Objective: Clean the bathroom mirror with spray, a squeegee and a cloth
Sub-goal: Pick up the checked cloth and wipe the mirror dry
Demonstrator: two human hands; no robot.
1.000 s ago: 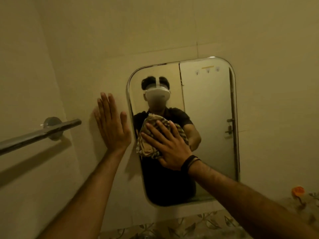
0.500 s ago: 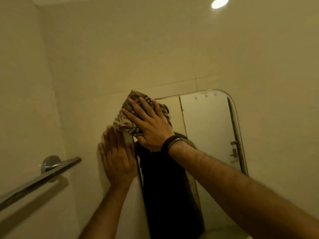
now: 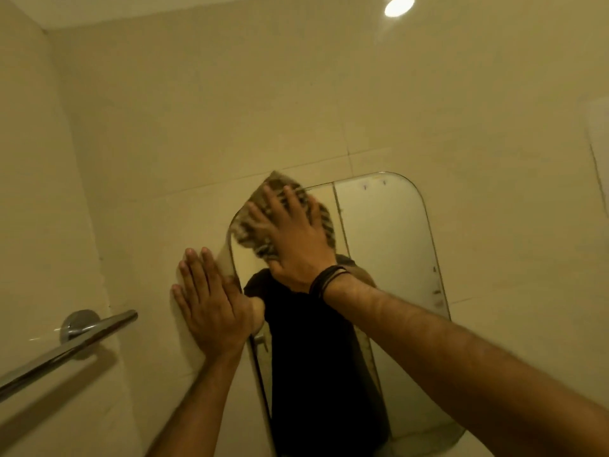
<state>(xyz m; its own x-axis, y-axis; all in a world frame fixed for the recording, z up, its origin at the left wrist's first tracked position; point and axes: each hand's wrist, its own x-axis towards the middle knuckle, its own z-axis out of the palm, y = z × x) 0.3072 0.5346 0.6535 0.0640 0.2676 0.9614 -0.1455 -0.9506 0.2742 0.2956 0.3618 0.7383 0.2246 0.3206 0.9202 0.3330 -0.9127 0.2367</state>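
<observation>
Mirror [image 3: 389,258]: rounded-corner pane fixed to a tiled wall [image 3: 230,110]; top edge and right edge bare, left edge partly covered by hands, lower end running out of view. Glass to the right of the hands is unobstructed.

Towel rail [image 3: 82,338]: chrome bar on the left wall, well apart from the mirror's left edge.

Ceiling light [image 3: 398,5]: lit, top of view.

Cloth [image 3: 263,222]: striped, crumpled, blurred; lies over the mirror's upper left corner, overlapping onto the wall, under the right hand.

Right hand [image 3: 293,242]: fingers spread flat, palm pressing the cloth against the glass; dark bands [image 3: 324,282] at the wrist.

Left hand [image 3: 211,301]: open, empty, fingers together, flat on the wall, touching the mirror's left edge, below and left of the cloth.
</observation>
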